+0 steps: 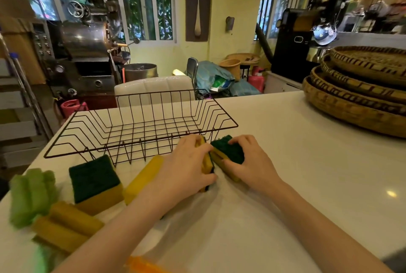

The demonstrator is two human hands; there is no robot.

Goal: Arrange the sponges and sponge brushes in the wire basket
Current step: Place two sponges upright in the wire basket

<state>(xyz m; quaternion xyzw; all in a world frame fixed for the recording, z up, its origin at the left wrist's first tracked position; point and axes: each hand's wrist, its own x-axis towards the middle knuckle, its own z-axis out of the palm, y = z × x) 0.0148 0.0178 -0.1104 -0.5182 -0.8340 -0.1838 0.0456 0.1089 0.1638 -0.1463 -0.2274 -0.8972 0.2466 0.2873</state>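
A black wire basket (140,119) stands empty on the white table. Just in front of its right end, my left hand (186,163) grips a yellow sponge (206,163) held on edge. My right hand (248,160) grips a second yellow sponge with a dark green scouring pad (230,150). The two sponges touch each other. Further left on the table lie a green-topped sponge (94,180), a plain yellow sponge (142,180), a fluffy green brush head (30,193) and yellow ribbed sponge pieces (66,224).
Stacked woven trays (360,88) sit on the table's far right. An orange object (145,266) shows at the bottom edge. Beyond the table are a white chair (153,88) and a large metal machine (81,53).
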